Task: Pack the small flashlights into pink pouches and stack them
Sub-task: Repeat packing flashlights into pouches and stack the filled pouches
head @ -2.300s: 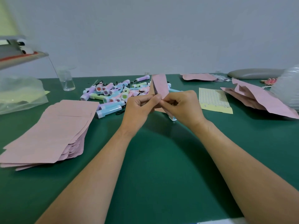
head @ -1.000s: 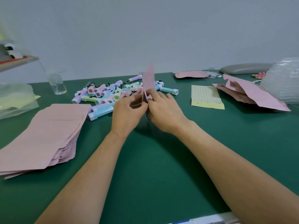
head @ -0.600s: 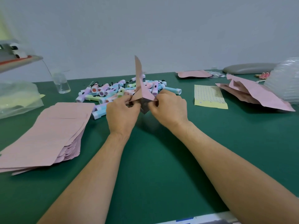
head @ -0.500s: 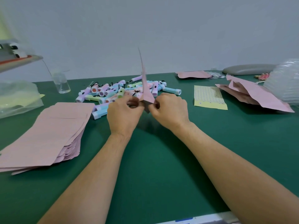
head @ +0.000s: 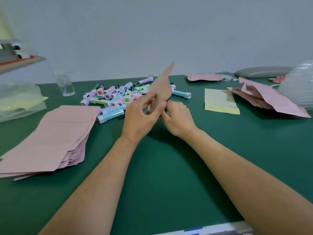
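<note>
A pink pouch [head: 163, 85] stands nearly on edge above the table, its tip leaning up and to the right. My left hand [head: 141, 118] and my right hand [head: 177, 118] both pinch its lower end, close together. Whether a flashlight is inside is hidden by my fingers. Behind my hands lies a heap of small pastel flashlights [head: 116, 97]. A thick stack of flat pink pouches [head: 50, 138] rests at the left. More pink pouches [head: 269, 100] lie loosely piled at the right.
A yellow dotted sheet [head: 220, 101] lies right of my hands on the green table [head: 160, 175]. A clear cup [head: 65, 83] and a clear plastic bag [head: 18, 100] stand at the far left. A grey pad [head: 260, 72] and crinkled clear plastic [head: 299, 85] sit at the far right.
The pouch has swung from standing upright to leaning up and to the right. My hands have stayed together at its lower end, shifted slightly right.
</note>
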Demonstrator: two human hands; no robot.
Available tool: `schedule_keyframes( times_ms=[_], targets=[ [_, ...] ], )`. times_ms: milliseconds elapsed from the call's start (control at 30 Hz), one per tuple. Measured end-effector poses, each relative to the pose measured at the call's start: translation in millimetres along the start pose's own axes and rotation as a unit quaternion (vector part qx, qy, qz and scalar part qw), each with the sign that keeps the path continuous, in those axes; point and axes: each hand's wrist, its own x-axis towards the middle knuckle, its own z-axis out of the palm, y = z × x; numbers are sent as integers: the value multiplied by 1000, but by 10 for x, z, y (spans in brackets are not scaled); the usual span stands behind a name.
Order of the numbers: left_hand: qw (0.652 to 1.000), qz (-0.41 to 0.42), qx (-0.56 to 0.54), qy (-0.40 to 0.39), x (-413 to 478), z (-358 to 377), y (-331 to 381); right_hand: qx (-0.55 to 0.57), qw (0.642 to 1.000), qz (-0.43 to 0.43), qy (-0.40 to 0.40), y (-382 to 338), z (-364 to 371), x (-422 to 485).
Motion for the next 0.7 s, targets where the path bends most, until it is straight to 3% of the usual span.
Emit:
schedule_keyframes(
  times_ms=[67,200,600,700],
  targets=[
    [999,-3,-22,-26,-7,-3,12,41,999,-23,-6,-1,11,21],
    [994,48,90,-29,14,-61,-24,61,997,-48,-8,14,20,43],
    [986,21,105,-129,84,-150,12,-45,990,-123,-45,42,-38,25],
    [988,12,147,-53,45,-119,47,-103,989,-110,11,-11,-52,48]
  ],
)
